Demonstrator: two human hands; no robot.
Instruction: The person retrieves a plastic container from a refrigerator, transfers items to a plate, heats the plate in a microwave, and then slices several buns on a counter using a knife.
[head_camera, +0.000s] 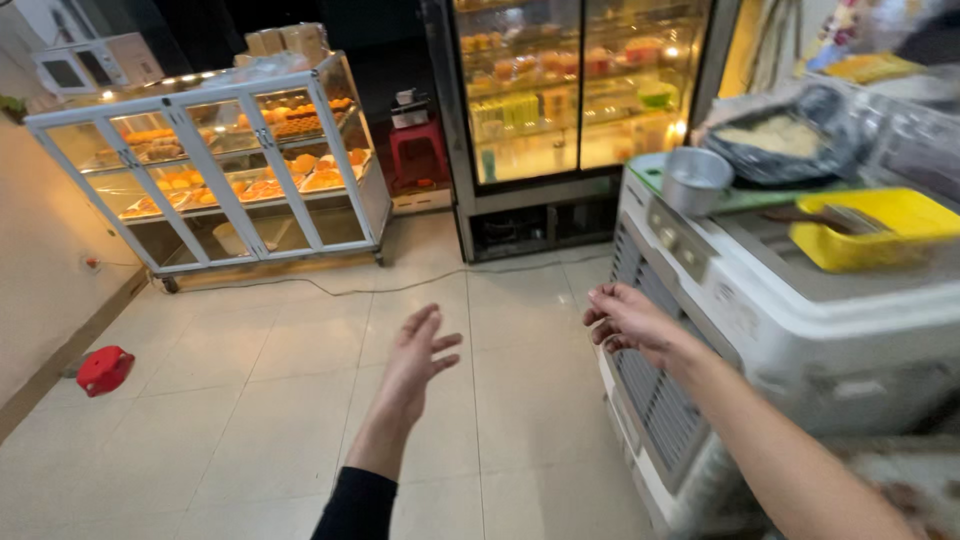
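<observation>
My left hand (418, 358) hangs in the air over the tiled floor, fingers spread, holding nothing. A black sleeve covers that arm near the bottom edge. My right hand (625, 318) is raised to the right of it, fingers loosely curled and apart, empty, close to the front grille of a white air cooler (760, 330). On top of the cooler sit a yellow tray (880, 232) with a utensil in it, a small metal pot (695, 180) and a dark bag of pale crumbs (785, 140).
A white-framed glass display case (225, 170) with baked goods stands at the back left. A lit glass-door fridge (570, 100) is at the back centre. A red stool (418, 150) sits between them. A small red object (104, 368) lies by the left wall. A cable runs across the floor.
</observation>
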